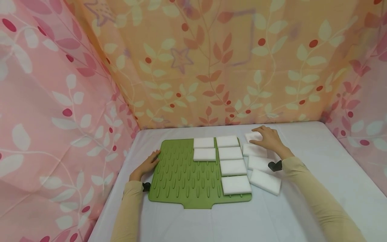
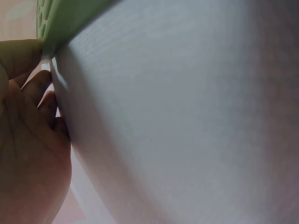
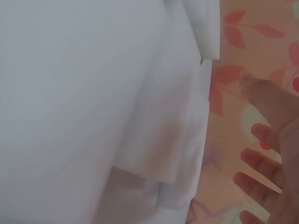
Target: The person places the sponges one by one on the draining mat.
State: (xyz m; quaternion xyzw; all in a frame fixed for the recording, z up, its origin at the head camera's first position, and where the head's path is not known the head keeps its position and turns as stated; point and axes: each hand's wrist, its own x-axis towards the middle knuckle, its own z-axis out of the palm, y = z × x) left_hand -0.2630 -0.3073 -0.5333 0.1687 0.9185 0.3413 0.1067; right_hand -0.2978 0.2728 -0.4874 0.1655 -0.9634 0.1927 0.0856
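My left hand (image 1: 148, 165) lies at the left edge of a green mat (image 1: 178, 174) with raised ridges and a tab at its front. In the left wrist view its thumb touches the mat's edge (image 2: 70, 23), fingers loosely bent beside it. My right hand (image 1: 269, 138) hovers with thumb and fingers spread over the farthest white sponge block (image 1: 252, 136) right of the mat; nothing shows between its fingers in the right wrist view. Several like blocks lie flat on the mat: two in a back-middle column (image 1: 204, 154), more along the right side (image 1: 234, 167).
Right of the mat, more white blocks lie in a loose column, among them a slanted front block (image 1: 265, 182). A white cloth (image 1: 317, 151) covers the table. Floral curtains (image 1: 193, 67) stand behind it and at both sides.
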